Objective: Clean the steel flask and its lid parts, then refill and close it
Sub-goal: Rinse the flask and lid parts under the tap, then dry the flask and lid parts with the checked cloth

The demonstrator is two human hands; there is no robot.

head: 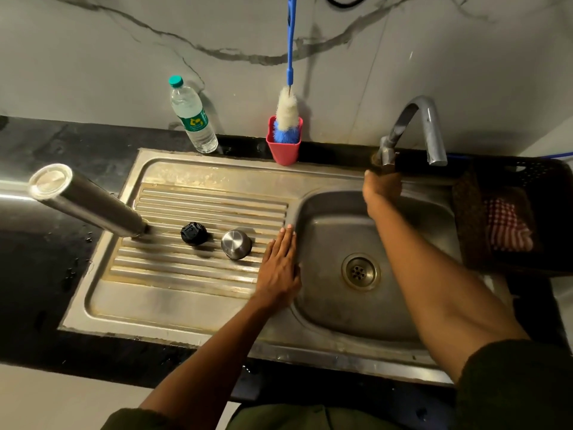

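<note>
Steel flask (86,203) inverted on drainboard, black stopper (193,233) and steel cap (236,244) beside | left hand (280,268) flat, grip apart | right hand (383,187) clamped on tap valve (386,153) | risk: flask tips, parts roll into basin (325,231).

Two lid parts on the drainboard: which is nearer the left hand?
The steel cap, just beside the left hand; the black stopper lies beyond it.

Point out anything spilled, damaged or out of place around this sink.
The steel flask stands upside down on the drainboard, which fits draining. Water droplets are scattered on the black counter left of it, and rusty staining marks the drainboard ridges. No damage shows.
</note>
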